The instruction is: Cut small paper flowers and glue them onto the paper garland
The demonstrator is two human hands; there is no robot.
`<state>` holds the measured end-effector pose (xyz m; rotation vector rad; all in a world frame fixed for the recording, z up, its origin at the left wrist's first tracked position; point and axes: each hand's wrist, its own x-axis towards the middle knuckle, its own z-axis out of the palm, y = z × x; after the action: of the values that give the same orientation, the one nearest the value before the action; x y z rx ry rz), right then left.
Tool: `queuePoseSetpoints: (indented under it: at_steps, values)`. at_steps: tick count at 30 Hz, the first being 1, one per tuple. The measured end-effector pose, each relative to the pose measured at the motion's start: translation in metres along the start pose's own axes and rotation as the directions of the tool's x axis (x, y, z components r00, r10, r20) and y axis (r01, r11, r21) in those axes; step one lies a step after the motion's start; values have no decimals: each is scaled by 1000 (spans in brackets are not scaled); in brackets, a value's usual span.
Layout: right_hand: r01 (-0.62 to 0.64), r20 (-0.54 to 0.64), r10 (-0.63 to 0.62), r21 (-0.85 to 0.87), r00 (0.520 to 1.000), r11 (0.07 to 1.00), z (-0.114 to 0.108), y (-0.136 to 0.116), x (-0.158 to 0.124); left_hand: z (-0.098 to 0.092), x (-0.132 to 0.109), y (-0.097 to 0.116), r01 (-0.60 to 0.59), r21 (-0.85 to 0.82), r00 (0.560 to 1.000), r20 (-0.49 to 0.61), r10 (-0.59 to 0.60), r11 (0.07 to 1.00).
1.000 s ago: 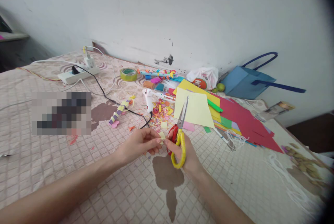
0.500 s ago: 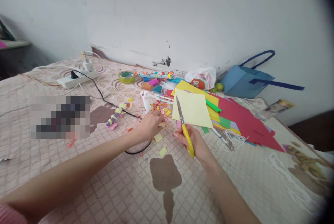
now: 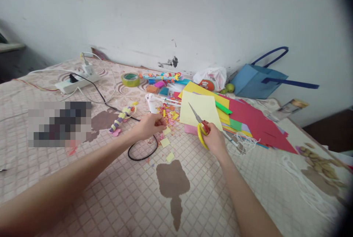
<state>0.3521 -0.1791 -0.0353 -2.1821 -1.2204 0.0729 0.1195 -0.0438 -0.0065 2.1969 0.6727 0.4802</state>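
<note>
My right hand [image 3: 214,140] grips yellow-handled scissors [image 3: 200,124], blades pointing up-left over a pale yellow paper sheet [image 3: 200,111]. My left hand [image 3: 150,124] is closed in a pinch at the edge of a heap of coloured paper scraps [image 3: 168,114]; what its fingers hold is too small to make out. Two small pale yellow paper pieces [image 3: 165,142] lie on the patterned tablecloth [image 3: 116,193] just below that hand. A black cable [image 3: 142,154] loops beneath my left wrist.
Stacked coloured sheets [image 3: 253,121] lie to the right, with a blue bag [image 3: 255,82] against the wall. A white glue gun [image 3: 150,103], a tape roll [image 3: 130,79], a power strip [image 3: 75,82], a paper caterpillar craft [image 3: 121,117] and white string [image 3: 242,143] lie around.
Both hands have moved apart and forward onto the table. The left went to the scrap heap, leaving pale yellow pieces on the cloth. The right lowered the scissors toward the yellow sheet.
</note>
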Motion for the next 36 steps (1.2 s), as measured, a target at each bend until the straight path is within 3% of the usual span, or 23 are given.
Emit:
queuePoseSetpoints:
  at_steps: [4,7,9,10,12,13,16,18,21,27,33,36]
  values:
    - [79,-36,-83,-94,996,992,-5,9,4,0,-8,-8,94,-286,992,106,-66,954]
    - [157,-140,-174,-120,975,980,-6,-5,-3,1,-14,-5,132,-396,987,133,-85,909]
    - [235,-154,-224,55,962,970,-2,-25,-14,1,-16,0,126,-396,990,109,-89,910]
    - [255,-65,-246,215,967,943,1,-38,-21,2,-18,4,123,-400,991,97,-92,908]
    - [153,188,-292,534,938,832,11,-61,-36,5,-20,11,125,-427,991,91,-95,895]
    - [71,256,-305,650,917,757,16,-70,-42,6,-21,14,129,-445,991,91,-99,886]
    - [-139,347,-256,796,902,589,28,-86,-53,9,-26,22,151,-497,988,105,-114,855]
    - [-200,359,-213,823,909,532,33,-87,-53,8,-30,24,148,-521,988,107,-107,840]
    - [-205,328,-174,843,929,497,34,-84,-52,8,-38,24,81,-511,995,95,-38,856]
    - [-170,300,-187,845,935,506,33,-85,-56,15,-48,20,-65,-225,997,-50,55,972]
    - [-306,409,-178,853,895,424,31,-87,-58,17,-47,16,-25,-408,999,32,42,913]
    - [-374,467,-169,839,868,396,30,-87,-59,17,-48,17,-40,-401,999,18,51,915]
